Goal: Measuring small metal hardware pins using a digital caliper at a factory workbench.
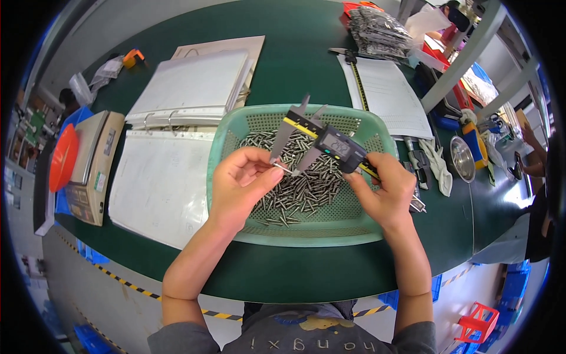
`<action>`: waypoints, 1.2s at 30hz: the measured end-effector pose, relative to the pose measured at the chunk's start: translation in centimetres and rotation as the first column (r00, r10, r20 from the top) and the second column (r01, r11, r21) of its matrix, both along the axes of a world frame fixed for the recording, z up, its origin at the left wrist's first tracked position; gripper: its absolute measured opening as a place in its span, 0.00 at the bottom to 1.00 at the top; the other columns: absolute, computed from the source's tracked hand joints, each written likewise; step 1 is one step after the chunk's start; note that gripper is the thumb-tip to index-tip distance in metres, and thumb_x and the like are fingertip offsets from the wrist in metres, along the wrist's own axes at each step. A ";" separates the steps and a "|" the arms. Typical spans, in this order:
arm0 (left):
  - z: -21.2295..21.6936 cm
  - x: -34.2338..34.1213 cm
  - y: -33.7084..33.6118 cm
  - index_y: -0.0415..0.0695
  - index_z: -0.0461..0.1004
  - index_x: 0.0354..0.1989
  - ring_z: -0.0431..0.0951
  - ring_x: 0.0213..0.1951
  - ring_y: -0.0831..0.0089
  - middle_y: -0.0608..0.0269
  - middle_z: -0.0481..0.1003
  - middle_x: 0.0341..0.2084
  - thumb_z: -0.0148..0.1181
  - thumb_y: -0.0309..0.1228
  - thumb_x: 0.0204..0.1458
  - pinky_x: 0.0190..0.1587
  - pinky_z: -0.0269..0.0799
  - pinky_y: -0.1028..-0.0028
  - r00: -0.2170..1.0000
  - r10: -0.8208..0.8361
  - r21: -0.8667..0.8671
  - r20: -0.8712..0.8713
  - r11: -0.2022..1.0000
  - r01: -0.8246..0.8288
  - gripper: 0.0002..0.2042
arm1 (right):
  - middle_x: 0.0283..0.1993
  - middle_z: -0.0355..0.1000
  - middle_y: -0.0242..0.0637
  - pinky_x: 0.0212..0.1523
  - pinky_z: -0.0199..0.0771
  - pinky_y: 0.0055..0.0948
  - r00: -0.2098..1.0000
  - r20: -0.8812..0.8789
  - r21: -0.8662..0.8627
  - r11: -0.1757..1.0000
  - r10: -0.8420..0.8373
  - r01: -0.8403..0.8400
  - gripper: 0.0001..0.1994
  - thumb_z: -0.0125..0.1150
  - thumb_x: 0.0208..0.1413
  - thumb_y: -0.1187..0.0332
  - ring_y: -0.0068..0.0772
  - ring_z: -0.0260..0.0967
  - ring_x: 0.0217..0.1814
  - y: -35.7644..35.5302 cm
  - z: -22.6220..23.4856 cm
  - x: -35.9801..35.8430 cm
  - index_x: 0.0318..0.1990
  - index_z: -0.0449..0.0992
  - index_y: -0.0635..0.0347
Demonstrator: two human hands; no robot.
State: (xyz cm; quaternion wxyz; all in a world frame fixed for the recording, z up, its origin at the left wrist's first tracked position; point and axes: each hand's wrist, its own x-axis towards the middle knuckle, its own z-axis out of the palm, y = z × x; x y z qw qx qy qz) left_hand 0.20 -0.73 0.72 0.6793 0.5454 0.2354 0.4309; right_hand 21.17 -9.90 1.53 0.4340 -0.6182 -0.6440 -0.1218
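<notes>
My right hand (383,189) is closed round the beam end of a digital caliper (335,147), its thumb below the display. My left hand (244,186) pinches a small metal pin (282,168) between thumb and fingertips. That pin lies across the gap between the caliper's two lower jaws; whether both jaws touch it I cannot tell. Both hands are above a green perforated plastic basket (306,237), which holds a heap of similar thin grey metal pins (300,197), partly hidden by the caliper and my hands.
Left of the basket lies an open ring binder (165,177), then a scale (94,168) with an orange-red pan (65,158). To the right are a white glove (436,165), a metal bowl (462,159) and paper sheets (392,97) under another caliper (358,79). Bagged parts (377,32) stand behind.
</notes>
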 end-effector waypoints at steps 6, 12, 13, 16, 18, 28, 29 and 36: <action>-0.4 0.0 0.0 0.37 0.68 0.34 0.71 0.35 0.78 0.62 0.72 0.31 0.58 0.20 0.46 0.40 0.68 0.79 1.000 -0.014 -0.051 0.018 0.999 0.015 0.08 | 0.20 0.66 0.35 0.16 0.63 0.25 1.000 0.006 -0.021 1.000 0.002 -0.002 0.15 0.69 0.34 0.66 0.32 0.64 0.17 0.0 -0.2 0.1 0.29 0.72 0.62; -0.2 -0.5 0.6 0.38 0.69 0.32 0.71 0.34 0.80 0.63 0.72 0.30 0.57 0.19 0.45 0.38 0.67 0.81 0.990 0.004 0.015 -0.138 1.000 -0.002 0.06 | 0.22 0.65 0.32 0.16 0.63 0.26 0.998 0.063 0.070 0.998 0.004 -0.009 0.15 0.66 0.37 0.69 0.32 0.64 0.18 0.4 -0.2 0.0 0.35 0.71 0.61; 0.0 -0.5 0.6 0.38 0.69 0.32 0.71 0.34 0.80 0.63 0.72 0.30 0.57 0.19 0.45 0.38 0.67 0.81 0.989 0.009 0.019 -0.145 1.000 -0.006 0.06 | 0.22 0.65 0.32 0.16 0.63 0.26 0.998 0.056 0.074 0.997 0.008 -0.012 0.15 0.66 0.37 0.69 0.32 0.64 0.18 0.3 -0.2 0.2 0.35 0.71 0.61; 0.9 0.3 0.2 0.38 0.71 0.26 0.73 0.31 0.72 0.62 0.72 0.24 0.59 0.24 0.40 0.34 0.68 0.75 0.679 -0.017 0.278 -0.734 0.905 0.323 0.05 | 0.21 0.64 0.31 0.15 0.61 0.23 1.000 0.021 0.098 0.995 -0.023 0.020 0.14 0.66 0.37 0.71 0.27 0.63 0.16 0.2 -0.3 0.8 0.34 0.71 0.60; 0.3 0.8 1.3 0.39 0.72 0.26 0.72 0.31 0.67 0.60 0.72 0.24 0.59 0.23 0.39 0.34 0.68 0.71 0.657 0.195 0.516 -0.728 0.787 0.339 0.05 | 0.21 0.64 0.31 0.15 0.61 0.23 1.000 0.011 0.117 0.993 -0.008 0.006 0.15 0.66 0.36 0.70 0.27 0.63 0.16 0.2 -0.1 0.7 0.34 0.71 0.60; -2.9 4.3 8.5 0.46 0.73 0.33 0.71 0.36 0.56 0.57 0.71 0.32 0.61 0.24 0.33 0.36 0.65 0.61 0.682 0.352 0.765 -0.641 0.228 0.602 0.14 | 0.24 0.68 0.32 0.17 0.64 0.25 0.999 -0.048 0.136 0.991 -0.001 0.008 0.15 0.67 0.35 0.71 0.30 0.66 0.19 0.9 -0.3 0.0 0.34 0.72 0.58; -2.6 4.7 8.7 0.46 0.73 0.33 0.71 0.36 0.55 0.57 0.71 0.32 0.62 0.25 0.32 0.36 0.65 0.60 0.731 0.318 0.795 -0.603 0.165 0.584 0.14 | 0.25 0.68 0.34 0.18 0.66 0.27 0.999 -0.042 0.174 0.985 0.024 -0.017 0.15 0.66 0.36 0.70 0.34 0.67 0.20 1.0 -0.2 0.5 0.34 0.72 0.58; -2.3 5.2 8.8 0.43 0.73 0.33 0.72 0.37 0.52 0.53 0.73 0.32 0.59 0.28 0.38 0.40 0.67 0.60 0.620 0.464 0.712 -0.633 0.034 0.702 0.11 | 0.26 0.67 0.37 0.22 0.68 0.33 0.995 -0.086 0.077 0.996 0.047 -0.040 0.15 0.63 0.39 0.63 0.38 0.68 0.25 1.6 -1.7 0.9 0.35 0.69 0.57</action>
